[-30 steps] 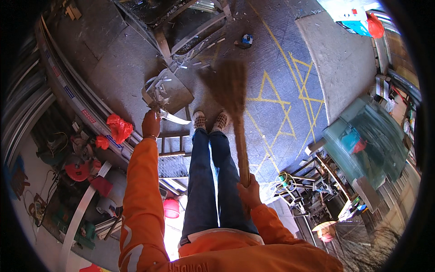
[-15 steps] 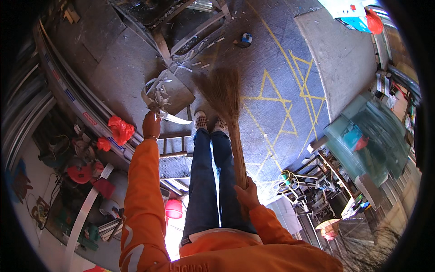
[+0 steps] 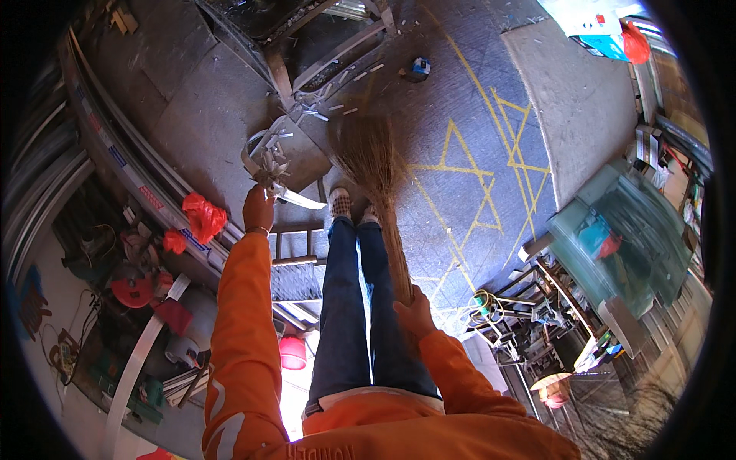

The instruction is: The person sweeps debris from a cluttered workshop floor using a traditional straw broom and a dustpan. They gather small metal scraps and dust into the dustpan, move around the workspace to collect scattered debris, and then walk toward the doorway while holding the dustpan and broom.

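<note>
My right hand [image 3: 415,313] is wrapped round the handle of a straw broom [image 3: 392,238]. The broom slants forward and left, its fanned bristles spread over the floor just beyond my shoes. Out to the left, my left hand [image 3: 258,208] is closed on a tangled bunch of thin pale strips [image 3: 270,163]; one broad white strip sticks out rightward from it. I cannot tell what the strips are made of. Further ahead, loose strip scraps [image 3: 314,106] are scattered on the floor by the corner of a metal frame [image 3: 280,73].
Long metal profiles [image 3: 115,126] run along the left, with a red plastic bag [image 3: 205,217] beside them. A grey board [image 3: 571,100] lies at the right, near stacked greenish glass sheets [image 3: 652,253]. A small blue-and-white package [image 3: 421,67] sits ahead. A pink-red bucket [image 3: 292,353] stands by my left leg.
The broom's bristles have shifted slightly left, and my right hand has moved a little up and left with the handle. My left hand keeps its grip on the strips, almost unmoved.
</note>
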The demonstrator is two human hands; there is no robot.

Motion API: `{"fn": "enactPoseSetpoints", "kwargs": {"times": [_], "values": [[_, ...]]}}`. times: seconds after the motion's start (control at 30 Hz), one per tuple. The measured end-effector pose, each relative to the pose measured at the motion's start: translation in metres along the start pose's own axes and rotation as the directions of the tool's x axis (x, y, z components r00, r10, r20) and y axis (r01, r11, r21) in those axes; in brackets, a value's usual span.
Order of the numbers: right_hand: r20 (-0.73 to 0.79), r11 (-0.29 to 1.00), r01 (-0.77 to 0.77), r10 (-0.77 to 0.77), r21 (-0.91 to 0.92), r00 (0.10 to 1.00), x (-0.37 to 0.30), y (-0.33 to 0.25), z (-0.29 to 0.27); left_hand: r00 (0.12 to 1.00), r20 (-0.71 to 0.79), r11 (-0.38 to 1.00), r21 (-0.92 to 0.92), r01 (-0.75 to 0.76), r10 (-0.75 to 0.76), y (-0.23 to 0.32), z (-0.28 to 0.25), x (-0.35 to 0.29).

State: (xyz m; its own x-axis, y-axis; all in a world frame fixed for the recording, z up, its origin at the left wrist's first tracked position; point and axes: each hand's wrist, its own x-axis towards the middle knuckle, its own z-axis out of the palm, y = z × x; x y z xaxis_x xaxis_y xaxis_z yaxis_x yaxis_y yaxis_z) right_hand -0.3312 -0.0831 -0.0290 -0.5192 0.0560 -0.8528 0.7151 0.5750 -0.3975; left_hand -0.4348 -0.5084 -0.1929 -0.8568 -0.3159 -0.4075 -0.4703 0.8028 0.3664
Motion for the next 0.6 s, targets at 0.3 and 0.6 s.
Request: {"fn": "enactPoseSetpoints", "kwargs": {"times": [0.3,0.6], "values": [[-0.079,0.977,-0.05,0.068,0.208,0.995,0.014,-0.052,-0.047,0.997,-0.068,0.998,-0.055,0.04,-0.044,-0.007,-0.002,-0.004],[-0.154,0.999,0.015,-0.01,0.035,0.988,0.089,-0.103,-0.004,0.994,-0.097,0.996,-0.079,0.044,-0.051,-0.01,-0.005,0.001]]}}
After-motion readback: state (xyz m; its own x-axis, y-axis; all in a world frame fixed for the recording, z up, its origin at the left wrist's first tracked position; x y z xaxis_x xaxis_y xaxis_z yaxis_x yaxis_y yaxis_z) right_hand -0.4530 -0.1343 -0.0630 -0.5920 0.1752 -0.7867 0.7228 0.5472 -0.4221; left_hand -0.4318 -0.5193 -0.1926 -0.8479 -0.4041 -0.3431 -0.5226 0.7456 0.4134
